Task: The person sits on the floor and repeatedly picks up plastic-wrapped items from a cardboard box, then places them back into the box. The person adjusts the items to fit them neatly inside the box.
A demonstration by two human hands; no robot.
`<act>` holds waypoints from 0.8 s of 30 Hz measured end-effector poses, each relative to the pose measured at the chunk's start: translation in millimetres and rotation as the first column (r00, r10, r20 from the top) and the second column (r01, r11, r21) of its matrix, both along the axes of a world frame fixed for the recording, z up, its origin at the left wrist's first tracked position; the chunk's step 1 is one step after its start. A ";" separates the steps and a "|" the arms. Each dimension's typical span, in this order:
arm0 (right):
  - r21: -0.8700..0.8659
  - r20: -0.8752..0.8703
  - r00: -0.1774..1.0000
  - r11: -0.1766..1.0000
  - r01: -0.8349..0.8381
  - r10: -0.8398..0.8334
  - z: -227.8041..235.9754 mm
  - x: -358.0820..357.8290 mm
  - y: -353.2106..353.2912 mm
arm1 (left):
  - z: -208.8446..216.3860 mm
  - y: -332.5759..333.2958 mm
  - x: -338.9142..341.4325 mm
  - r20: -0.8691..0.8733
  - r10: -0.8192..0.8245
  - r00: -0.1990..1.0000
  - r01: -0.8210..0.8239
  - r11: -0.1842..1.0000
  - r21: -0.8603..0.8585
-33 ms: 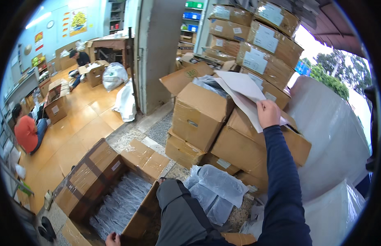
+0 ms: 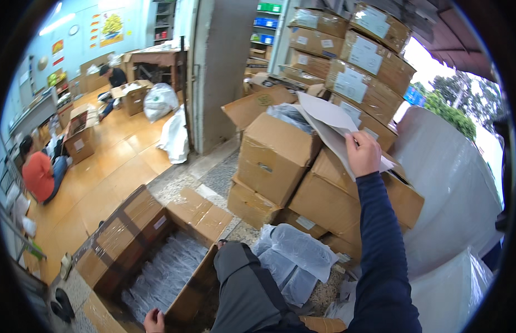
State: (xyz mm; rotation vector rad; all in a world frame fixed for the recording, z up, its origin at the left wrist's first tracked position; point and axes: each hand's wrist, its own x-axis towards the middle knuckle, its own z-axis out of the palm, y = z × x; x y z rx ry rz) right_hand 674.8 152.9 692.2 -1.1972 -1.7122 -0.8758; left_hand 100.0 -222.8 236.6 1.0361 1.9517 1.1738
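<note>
My right hand [image 2: 363, 153] pinches the edge of some white sheets [image 2: 331, 123], thumb against fingers. The sheets are bent and lie slanted over stacked brown cartons. Low in the picture, my left hand [image 2: 154, 321] is partly cut off by the rim. Its fingers are curled together beside the near wall of an open cardboard box [image 2: 124, 222]; whether they grip anything is hidden. Inside that box, rows of items in clear plastic bags [image 2: 169, 272] lie packed together. More plastic-wrapped items [image 2: 297, 252] rest on the floor right of my knee.
An open carton [image 2: 272, 158] with plastic-wrapped contents sits on another before me. Tall stacked cartons [image 2: 361, 53] stand behind, and large plastic-wrapped bundles [image 2: 441, 188] at right. Two people sit on the tiled floor [image 2: 113, 166] at left. Black slippers [image 2: 62, 305] lie by the box.
The view has shifted slightly, so the surroundings appear a little further right. My right hand still holds the white sheets, and my left hand stays by the box.
</note>
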 end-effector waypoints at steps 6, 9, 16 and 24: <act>-0.680 -0.053 0.795 0.561 -0.472 0.604 -83.5 -297.6 -99.5 | 149.5 98.1 170.4 0.435 -0.534 0.725 0.288 0.809 0.513; -0.775 -0.421 0.513 -0.002 -0.632 0.748 -150.5 -384.9 -197.3 | 147.1 98.9 167.4 0.515 -0.136 0.846 -0.059 0.937 0.344; -0.788 -0.425 0.446 -0.079 -0.610 0.788 -242.1 -358.5 -191.3 | 45.2 33.1 -74.2 -0.354 0.188 0.916 -0.351 0.802 -0.483; -0.885 -0.257 0.952 0.356 -0.301 0.165 -321.0 -163.6 -89.3 | -75.2 29.6 -155.9 -0.477 0.165 0.863 -0.472 0.596 -0.649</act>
